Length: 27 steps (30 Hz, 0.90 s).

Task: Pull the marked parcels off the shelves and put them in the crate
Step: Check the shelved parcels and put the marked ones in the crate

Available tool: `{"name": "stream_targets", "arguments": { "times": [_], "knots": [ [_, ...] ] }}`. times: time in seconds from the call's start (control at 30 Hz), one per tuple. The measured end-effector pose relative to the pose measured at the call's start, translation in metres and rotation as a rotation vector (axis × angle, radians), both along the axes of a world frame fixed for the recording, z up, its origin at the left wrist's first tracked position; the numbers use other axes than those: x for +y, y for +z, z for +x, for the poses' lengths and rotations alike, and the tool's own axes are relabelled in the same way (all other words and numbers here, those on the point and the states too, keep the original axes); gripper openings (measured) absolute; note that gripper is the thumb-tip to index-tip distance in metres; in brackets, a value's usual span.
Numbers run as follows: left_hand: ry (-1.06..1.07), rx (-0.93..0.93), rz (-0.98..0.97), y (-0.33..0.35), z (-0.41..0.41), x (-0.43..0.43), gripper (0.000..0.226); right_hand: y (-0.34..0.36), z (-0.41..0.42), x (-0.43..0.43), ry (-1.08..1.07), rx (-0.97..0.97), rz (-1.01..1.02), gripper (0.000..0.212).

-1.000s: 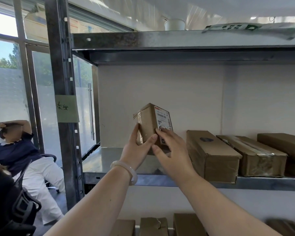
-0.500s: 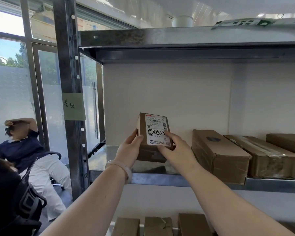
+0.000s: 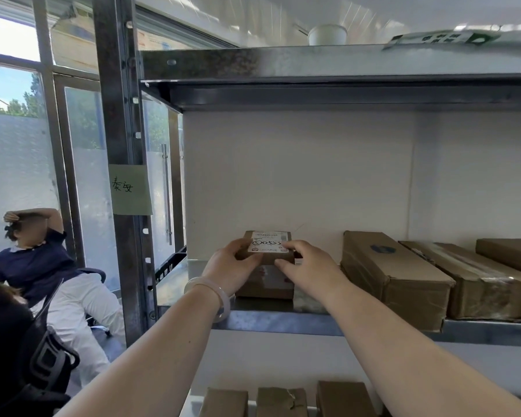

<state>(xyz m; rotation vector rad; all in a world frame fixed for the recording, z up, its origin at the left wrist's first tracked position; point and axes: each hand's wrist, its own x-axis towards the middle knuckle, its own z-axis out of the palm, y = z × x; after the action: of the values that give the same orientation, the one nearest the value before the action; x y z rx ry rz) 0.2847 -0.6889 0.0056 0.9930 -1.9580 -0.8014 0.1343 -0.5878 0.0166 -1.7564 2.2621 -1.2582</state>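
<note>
A small brown cardboard parcel (image 3: 268, 284) rests on the metal shelf (image 3: 283, 322), its white label with black handwriting facing up. My left hand (image 3: 232, 266), with a pale bangle on the wrist, grips its left side. My right hand (image 3: 307, 266) lies over its right top edge, fingers curled on it. No crate is in view.
Three long brown boxes (image 3: 391, 281) lie on the same shelf to the right. More boxes (image 3: 283, 401) stand on the shelf below. A steel upright (image 3: 124, 145) with a green note rises at the left. A seated person (image 3: 42, 266) is beyond it by the glass door.
The parcel was held up and turned in both hands, label toward me; now it sits lower, flat on the shelf, with both hands still on it.
</note>
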Motion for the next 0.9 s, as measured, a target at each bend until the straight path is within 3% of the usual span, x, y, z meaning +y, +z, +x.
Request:
{"name": "stream_targets", "arguments": {
  "times": [0.27,0.43,0.57,0.7,0.9],
  "knots": [
    [0.026,-0.091,-0.071,0.0,0.0,-0.008,0.055,-0.001,0.002,-0.005,0.033,0.016,0.015,0.063],
    [0.097,-0.072,-0.318,0.027,-0.009,0.018,0.062,0.044,0.001,0.022,0.004,0.171,-0.171,0.062],
    [0.038,0.025,-0.459,0.046,-0.035,0.046,0.054,0.079,-0.026,0.055,-0.063,0.254,-0.159,0.052],
    [-0.13,0.04,-0.415,0.046,-0.075,0.074,0.053,0.082,-0.075,0.092,-0.223,0.079,-0.059,0.051],
    [-0.381,0.034,-0.132,0.03,-0.127,0.101,0.052,0.052,-0.119,0.118,-0.365,-0.094,0.165,0.064]
  ]
}}
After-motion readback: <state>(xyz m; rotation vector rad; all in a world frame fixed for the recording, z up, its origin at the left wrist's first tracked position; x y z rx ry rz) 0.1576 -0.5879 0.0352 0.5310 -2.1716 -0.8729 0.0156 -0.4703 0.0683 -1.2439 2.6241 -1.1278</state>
